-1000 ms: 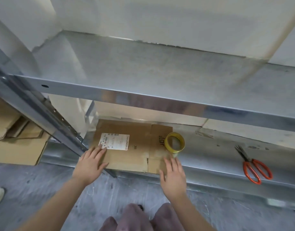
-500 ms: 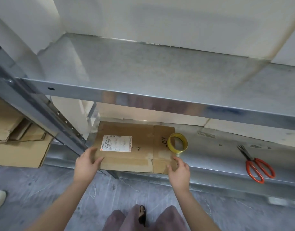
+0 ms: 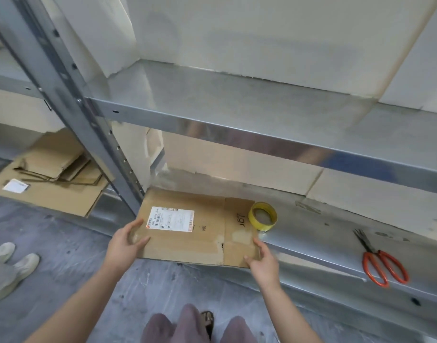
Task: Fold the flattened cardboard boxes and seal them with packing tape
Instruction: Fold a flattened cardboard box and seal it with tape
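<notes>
The left hand (image 3: 128,241) grasps the near left corner of a flattened brown cardboard box (image 3: 187,243), thumb lying on the top face and fingers curled at the edge. The right hand (image 3: 263,261) grasps the near right corner in the same way, thumb along the right side and fingers wrapped round the corner. The box lies flat on the lower galvanised metal shelf (image 3: 323,246), its near edge jutting past the shelf's front lip over the grey mottled floor (image 3: 76,268). A white printed shipping label (image 3: 171,219) is stuck on its left half, and dark handwritten marks sit on the right-hand flap. A roll of yellow packing tape (image 3: 262,216) sits on the shelf at the box's far right corner; I cannot tell whether it touches the cardboard. Well to the right, near the shelf's front edge, lie scissors with red handles (image 3: 383,263), blades pointing away from the person. Above runs a second bare metal shelf (image 3: 237,100), carried by a perforated grey steel upright (image 3: 64,95) on the left. Beyond that upright, a loose stack of other flattened cardboard sheets (image 3: 56,169) lies in the next bay. At the bottom of the view are the person's knees in mauve trousers (image 3: 187,325), and at the left edge a pair of white shoes (image 3: 3,252) stands on the floor.
</notes>
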Demonstrator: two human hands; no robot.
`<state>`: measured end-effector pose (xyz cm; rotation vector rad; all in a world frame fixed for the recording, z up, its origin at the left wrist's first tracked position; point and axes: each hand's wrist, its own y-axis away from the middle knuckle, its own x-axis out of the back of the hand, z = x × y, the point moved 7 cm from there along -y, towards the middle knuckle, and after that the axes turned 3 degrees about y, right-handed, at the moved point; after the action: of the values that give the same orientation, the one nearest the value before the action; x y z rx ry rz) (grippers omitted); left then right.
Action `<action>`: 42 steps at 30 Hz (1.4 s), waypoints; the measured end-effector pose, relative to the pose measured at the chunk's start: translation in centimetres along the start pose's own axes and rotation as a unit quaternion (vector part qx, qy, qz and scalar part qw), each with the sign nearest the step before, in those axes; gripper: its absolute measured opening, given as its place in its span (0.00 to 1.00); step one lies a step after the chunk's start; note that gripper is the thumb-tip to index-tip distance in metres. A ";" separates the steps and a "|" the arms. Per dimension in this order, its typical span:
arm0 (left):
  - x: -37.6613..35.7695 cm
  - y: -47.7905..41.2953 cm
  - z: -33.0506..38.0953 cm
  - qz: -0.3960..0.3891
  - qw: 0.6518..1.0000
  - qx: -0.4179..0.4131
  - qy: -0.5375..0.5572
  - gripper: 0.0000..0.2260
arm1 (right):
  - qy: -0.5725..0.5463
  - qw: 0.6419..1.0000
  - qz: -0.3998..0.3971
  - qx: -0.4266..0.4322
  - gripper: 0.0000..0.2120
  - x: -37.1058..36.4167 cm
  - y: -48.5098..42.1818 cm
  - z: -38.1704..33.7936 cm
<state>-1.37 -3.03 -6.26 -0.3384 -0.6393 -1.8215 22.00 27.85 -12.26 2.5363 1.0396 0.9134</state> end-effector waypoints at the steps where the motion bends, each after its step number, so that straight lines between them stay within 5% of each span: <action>1: 0.2 0.9 -0.2 0.008 1.000 0.000 0.005 0.24 | 0.002 1.000 -0.011 0.009 0.27 0.3 0.5 0.3; 16: 4.6 14.2 1.3 0.131 0.983 -0.041 0.125 0.26 | -0.075 0.981 -0.073 0.164 0.27 5.6 6.4 -1.7; 20: 2.4 14.2 3.3 0.092 0.986 -0.062 0.125 0.28 | -0.078 0.978 -0.004 0.194 0.23 9.6 7.2 -2.1; 25: -4.3 12.2 7.4 -0.016 0.989 -0.085 0.120 0.37 | -0.092 0.983 0.074 0.140 0.30 15.9 6.1 0.9; 29: -10.3 12.2 11.1 -0.072 0.986 -0.086 0.121 0.43 | -0.076 0.984 0.112 0.114 0.27 21.4 5.7 3.6; 37: -22.9 12.7 15.3 -0.158 0.979 -0.065 0.111 0.33 | -0.041 0.982 0.177 0.054 0.26 31.7 4.6 9.3; 42: -28.5 12.9 17.2 -0.165 0.964 -0.027 0.206 0.32 | -0.049 0.981 0.177 0.062 0.27 36.1 2.8 9.9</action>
<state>19.02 26.14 -3.86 0.1251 -0.3670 -2.1473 49.61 51.16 -2.12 2.8989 0.6441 0.8157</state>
